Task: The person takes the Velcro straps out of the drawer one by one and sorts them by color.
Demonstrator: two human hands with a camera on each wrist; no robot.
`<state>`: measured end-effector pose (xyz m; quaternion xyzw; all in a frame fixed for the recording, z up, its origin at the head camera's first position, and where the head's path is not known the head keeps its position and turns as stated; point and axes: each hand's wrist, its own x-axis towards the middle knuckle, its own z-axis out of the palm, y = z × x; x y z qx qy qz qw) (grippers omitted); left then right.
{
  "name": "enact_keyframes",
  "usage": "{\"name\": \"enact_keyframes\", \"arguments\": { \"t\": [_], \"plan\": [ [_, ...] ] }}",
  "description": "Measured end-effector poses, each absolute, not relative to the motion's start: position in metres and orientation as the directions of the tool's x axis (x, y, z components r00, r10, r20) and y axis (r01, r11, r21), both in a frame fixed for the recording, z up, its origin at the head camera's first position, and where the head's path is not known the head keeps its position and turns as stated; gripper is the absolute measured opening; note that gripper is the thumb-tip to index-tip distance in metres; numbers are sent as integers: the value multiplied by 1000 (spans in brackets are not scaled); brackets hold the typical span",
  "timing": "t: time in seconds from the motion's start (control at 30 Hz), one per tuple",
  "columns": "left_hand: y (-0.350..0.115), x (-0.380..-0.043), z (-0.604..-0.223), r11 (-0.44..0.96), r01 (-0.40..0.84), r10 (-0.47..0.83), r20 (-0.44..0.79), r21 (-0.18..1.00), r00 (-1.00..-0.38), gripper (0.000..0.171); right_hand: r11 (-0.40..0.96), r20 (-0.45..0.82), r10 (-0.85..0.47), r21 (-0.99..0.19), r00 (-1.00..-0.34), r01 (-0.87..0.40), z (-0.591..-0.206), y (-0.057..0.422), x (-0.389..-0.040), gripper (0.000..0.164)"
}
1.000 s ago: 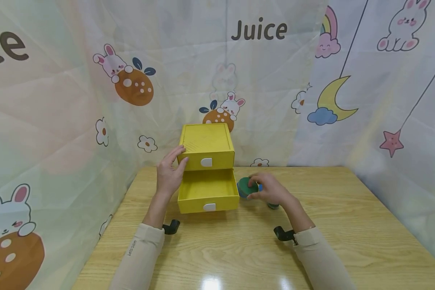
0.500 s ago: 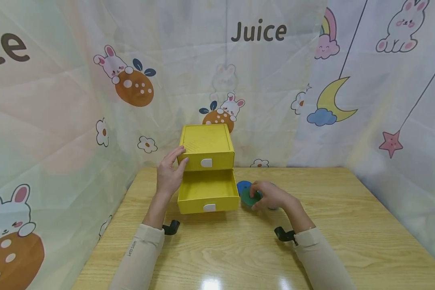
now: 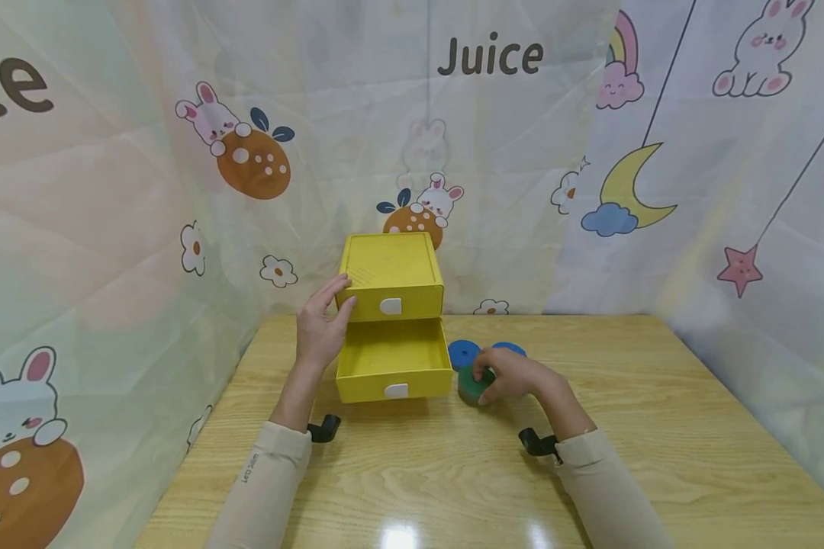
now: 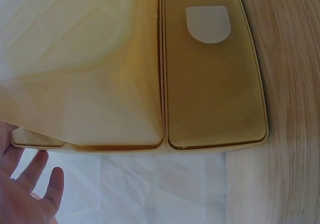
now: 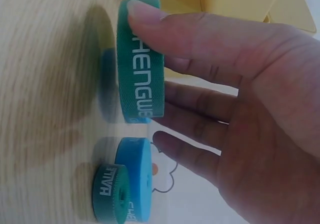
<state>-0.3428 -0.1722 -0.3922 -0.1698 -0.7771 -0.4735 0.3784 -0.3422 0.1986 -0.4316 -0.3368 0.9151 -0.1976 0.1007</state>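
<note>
Green roll (image 3: 476,388): on the table's (image 3: 419,465) side right of the lower drawer (image 3: 394,381), beneath the right hand and well apart from the left.
Right hand (image 3: 515,371): thumb and fingers pinch the green roll; other fingers spread.
Left hand (image 3: 319,332): partly open, fingers extended, touching the yellow drawer box (image 3: 391,261) at its left front corner.
Lower drawer: pulled out.
Blue rolls (image 3: 464,354): behind the green roll and right hand.
Smaller green roll (image 5: 111,194): beside a blue one.
</note>
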Motion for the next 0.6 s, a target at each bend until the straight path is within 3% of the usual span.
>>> {"name": "enact_keyframes", "arguments": {
  "t": [0.6],
  "plan": [
    [-172,-341,-391,495,614,-94,740,615,-666,31,757,-129,-604,-401,-786,-516,-438,194,-343,27]
  ]
}}
